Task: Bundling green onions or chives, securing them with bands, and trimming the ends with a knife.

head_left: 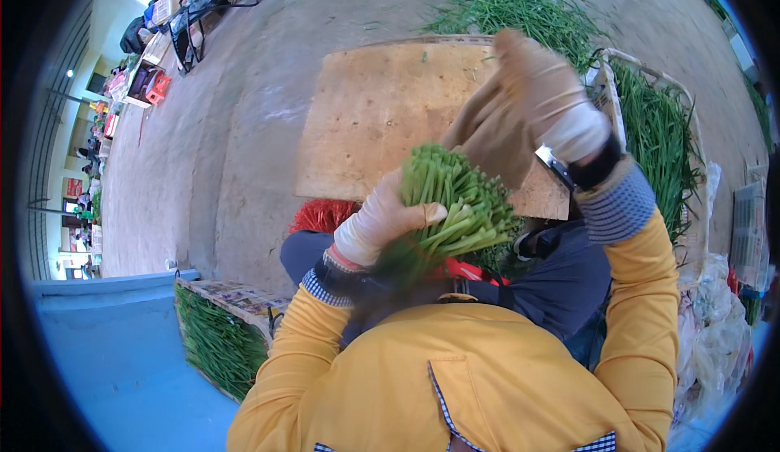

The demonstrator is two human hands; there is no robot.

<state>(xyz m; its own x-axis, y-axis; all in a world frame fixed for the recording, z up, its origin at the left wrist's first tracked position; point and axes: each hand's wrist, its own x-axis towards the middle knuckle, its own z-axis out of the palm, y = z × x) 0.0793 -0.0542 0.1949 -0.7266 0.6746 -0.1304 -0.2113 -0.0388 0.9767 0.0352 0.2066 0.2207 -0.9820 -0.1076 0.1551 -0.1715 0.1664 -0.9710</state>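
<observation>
My left hand (380, 218), in a pale thin glove, is wrapped round a thick bunch of green leafy stems (455, 200). The cut stem ends point up and away from me, while the leafy part by my lap is blurred. Raised at the upper right, my right hand (543, 90) is gloved too and smeared by motion. It grips a brown cloth (491, 131), which hangs toward the bunch. Beyond the bunch lies a wooden board (382, 119), partly covered by the cloth and my right arm.
Loose long green leaves (520, 17) are heaped past the board. A crate of greens (658, 135) stands on the right, and another crate of greens (219, 338) on the left. Red strings (322, 215) lie near my left knee. Clear plastic bags (711, 322) sit at the right.
</observation>
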